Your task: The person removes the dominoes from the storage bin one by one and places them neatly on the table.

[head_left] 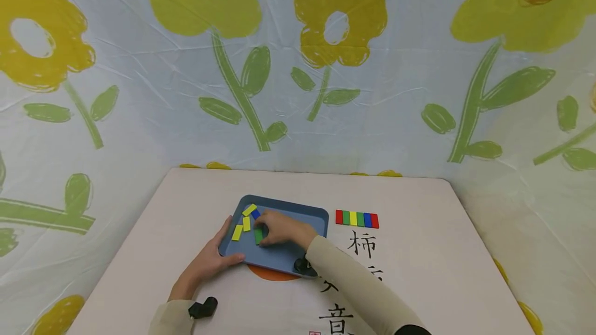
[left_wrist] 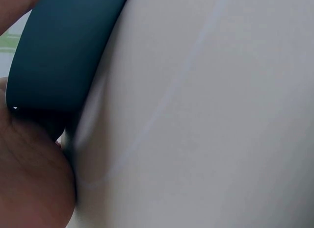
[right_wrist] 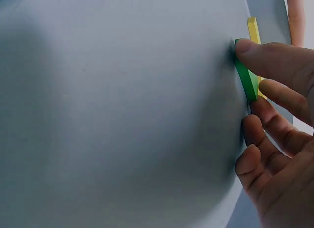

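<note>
A blue-grey tray (head_left: 284, 202) lies on the table, its left corner gripped by my left hand (head_left: 205, 262), with the thumb along the near rim and the fingers along the left side. In the left wrist view, the tray's dark wall (left_wrist: 64, 51) sits within that hand. Over the tray, my right hand (head_left: 285, 230) pinches a green block (right_wrist: 246, 73) at its ends between thumb and fingers. Close by in the tray are yellow blocks (head_left: 237, 232) and a blue block (head_left: 255, 214), partly hidden by the right hand.
Right of the tray, a row of red, green, yellow and blue blocks (head_left: 357, 219) lies side by side on the table (head_left: 419, 262). Black written characters (head_left: 336, 319) and an orange shape (head_left: 270, 273) mark the tabletop. A flowered cloth (head_left: 372, 133) hangs behind.
</note>
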Tool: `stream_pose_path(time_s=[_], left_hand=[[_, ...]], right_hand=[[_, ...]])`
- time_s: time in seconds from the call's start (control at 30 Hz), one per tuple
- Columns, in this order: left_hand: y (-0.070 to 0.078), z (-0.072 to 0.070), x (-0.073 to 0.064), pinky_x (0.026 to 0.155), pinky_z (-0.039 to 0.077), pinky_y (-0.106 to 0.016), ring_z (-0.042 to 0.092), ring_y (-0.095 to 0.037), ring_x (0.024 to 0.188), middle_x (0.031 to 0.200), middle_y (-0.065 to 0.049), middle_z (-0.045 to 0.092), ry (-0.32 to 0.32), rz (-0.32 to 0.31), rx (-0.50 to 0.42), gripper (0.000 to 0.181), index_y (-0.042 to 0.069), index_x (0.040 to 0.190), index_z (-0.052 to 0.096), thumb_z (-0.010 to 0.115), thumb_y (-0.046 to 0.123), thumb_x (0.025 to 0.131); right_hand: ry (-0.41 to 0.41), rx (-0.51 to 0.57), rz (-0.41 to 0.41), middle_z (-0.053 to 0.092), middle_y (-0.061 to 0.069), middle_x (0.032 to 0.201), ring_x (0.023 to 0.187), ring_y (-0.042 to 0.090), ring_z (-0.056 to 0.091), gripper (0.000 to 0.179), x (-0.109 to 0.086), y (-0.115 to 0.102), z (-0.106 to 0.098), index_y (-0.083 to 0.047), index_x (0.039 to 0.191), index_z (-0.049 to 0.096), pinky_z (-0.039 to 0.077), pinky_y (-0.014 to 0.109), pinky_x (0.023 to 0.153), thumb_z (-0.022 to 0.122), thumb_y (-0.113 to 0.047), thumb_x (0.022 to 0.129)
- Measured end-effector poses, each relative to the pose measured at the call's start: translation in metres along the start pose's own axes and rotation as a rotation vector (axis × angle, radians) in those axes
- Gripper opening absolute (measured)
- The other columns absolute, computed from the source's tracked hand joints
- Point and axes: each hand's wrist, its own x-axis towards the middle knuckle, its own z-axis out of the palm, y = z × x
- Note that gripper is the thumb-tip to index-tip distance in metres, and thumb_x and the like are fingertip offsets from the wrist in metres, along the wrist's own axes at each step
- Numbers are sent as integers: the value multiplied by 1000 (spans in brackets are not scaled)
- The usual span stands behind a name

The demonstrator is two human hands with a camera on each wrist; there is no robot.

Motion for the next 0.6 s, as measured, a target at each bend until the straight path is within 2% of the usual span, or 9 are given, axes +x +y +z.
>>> stream_pose_path(time_s=[0.13, 0.33, 0.47, 0.6], left_hand=[[1, 0, 0, 122, 19, -70, 13, -46, 158, 174, -14, 10, -7, 16, -6, 112, 31, 167, 3, 80, 42, 87], [0, -1, 0, 122, 19, -70, 12, -45, 158, 174, -13, 8, -11, 26, -5, 112, 31, 167, 1, 80, 42, 88], [-1, -1, 0, 122, 18, -70, 11, -44, 158, 174, -12, 7, -15, 25, -19, 113, 32, 167, 1, 80, 41, 87], [-1, -1, 0, 122, 17, -70, 10, -44, 159, 174, -12, 6, -16, 20, -17, 114, 31, 167, 0, 81, 42, 87]], right_hand=[[-12, 7, 19, 64, 3, 129, 103, 7, 57, 46, -1, -1, 0, -13, 132, 70, 51, 22, 95, 82, -28, 89], [12, 52, 17, 63, 5, 134, 115, 12, 58, 42, -8, 4, -3, -12, 129, 72, 51, 26, 100, 80, -23, 89], [56, 76, -5, 66, 4, 126, 107, 14, 59, 41, -17, 14, -10, -12, 128, 72, 51, 25, 92, 79, -23, 89], [99, 122, 13, 66, 4, 120, 96, 15, 58, 44, -33, 25, -22, -11, 130, 70, 51, 26, 83, 79, -23, 89]])
